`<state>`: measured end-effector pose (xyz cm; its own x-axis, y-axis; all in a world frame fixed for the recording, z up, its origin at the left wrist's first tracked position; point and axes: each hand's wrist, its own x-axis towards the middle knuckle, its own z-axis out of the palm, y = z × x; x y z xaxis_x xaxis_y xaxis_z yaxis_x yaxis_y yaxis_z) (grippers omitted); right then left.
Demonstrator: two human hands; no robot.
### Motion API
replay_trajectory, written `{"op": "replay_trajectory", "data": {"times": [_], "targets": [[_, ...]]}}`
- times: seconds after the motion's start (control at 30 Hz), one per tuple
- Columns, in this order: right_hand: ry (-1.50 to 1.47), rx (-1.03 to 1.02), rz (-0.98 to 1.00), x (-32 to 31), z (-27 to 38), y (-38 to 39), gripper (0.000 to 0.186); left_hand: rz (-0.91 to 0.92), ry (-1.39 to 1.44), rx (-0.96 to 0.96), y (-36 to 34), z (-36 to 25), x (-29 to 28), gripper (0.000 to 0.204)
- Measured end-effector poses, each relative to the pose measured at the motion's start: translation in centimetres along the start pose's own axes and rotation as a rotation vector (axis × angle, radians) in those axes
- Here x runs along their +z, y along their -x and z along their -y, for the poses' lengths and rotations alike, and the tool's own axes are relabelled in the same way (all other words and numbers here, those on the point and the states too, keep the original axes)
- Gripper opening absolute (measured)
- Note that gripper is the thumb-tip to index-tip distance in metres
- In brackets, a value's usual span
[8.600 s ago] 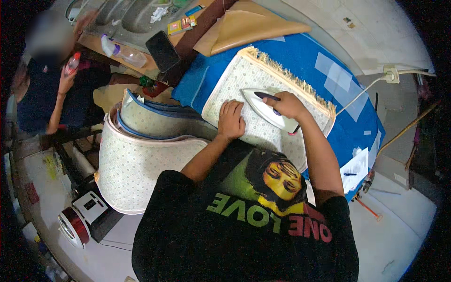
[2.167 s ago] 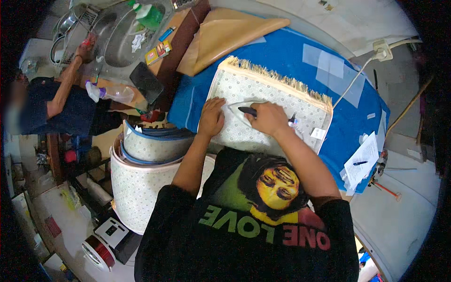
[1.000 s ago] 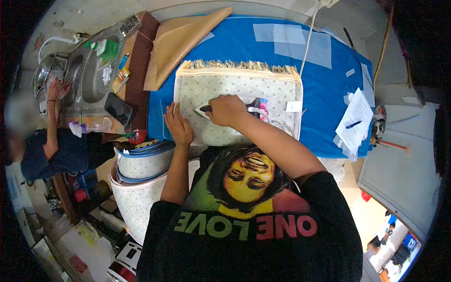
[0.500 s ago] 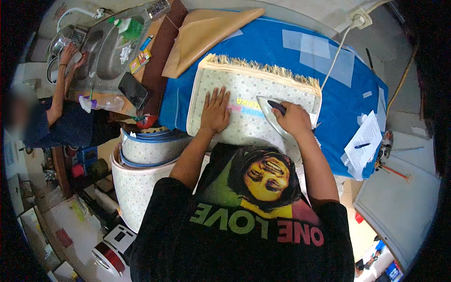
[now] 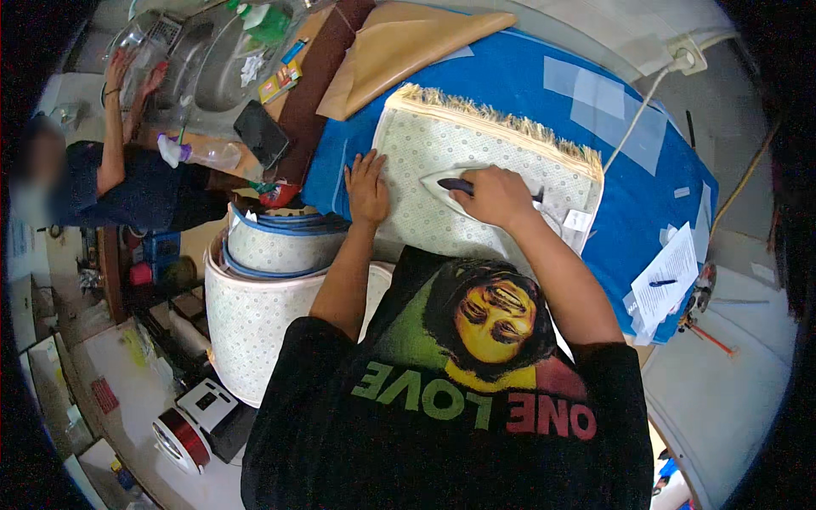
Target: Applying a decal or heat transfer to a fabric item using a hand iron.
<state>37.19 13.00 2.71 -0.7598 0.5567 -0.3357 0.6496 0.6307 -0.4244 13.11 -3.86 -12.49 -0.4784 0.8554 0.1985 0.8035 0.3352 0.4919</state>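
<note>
A co-worker's hands reach over the far-left side of the metal sink, then come a spray bottle, a black smartphone and some curled dotted mats. The left hand lies palm down at the left edge of a fringed mat spread on the blue-covered worktop, its grip flat and fingers slightly apart, while the right hand's grip is clamped on a white clothes iron, resting mid-mat, nose leftward. Further right are a white tag on the mat and printed sheets bearing a dark pen.
</note>
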Motion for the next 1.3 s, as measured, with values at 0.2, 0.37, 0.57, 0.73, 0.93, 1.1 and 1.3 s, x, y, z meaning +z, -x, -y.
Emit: {"op": "replay_trajectory", "data": {"times": [0.2, 0.37, 0.57, 0.73, 0.93, 1.1, 1.3], "targets": [[-0.003, 0.031, 0.062, 0.6, 3.5, -3.0, 0.038, -0.037, 0.0, 0.009, -0.1, 0.3, 0.6, 0.05], [0.002, 0.129, 0.067, 0.7, 3.7, -2.9, 0.04, -0.029, -0.027, -0.022, -0.3, 0.2, -0.2, 0.05], [-0.048, 0.25, 0.036, -1.4, -1.8, 1.3, 0.042, -0.032, -0.083, -0.019, -0.3, -0.1, -0.3, 0.054], [-0.028, 0.261, -0.011, -1.7, -5.0, 3.1, 0.042, -0.01, -0.107, -0.007, -0.5, -0.6, -0.1, 0.051], [-0.324, 0.362, -0.239, -2.9, -8.3, 8.1, 0.047, 0.017, -0.102, -0.029, -0.5, -0.5, -0.3, 0.053], [-0.868, 0.553, -0.508, -5.9, -18.3, 17.9, 0.033, 0.01, -0.101, -0.002, -0.6, 0.3, 0.1, 0.051], [-0.776, 0.568, -1.151, -2.9, -27.4, 19.0, 0.037, 0.007, -0.105, 0.02, -1.0, 0.7, 0.8, 0.047]]}}
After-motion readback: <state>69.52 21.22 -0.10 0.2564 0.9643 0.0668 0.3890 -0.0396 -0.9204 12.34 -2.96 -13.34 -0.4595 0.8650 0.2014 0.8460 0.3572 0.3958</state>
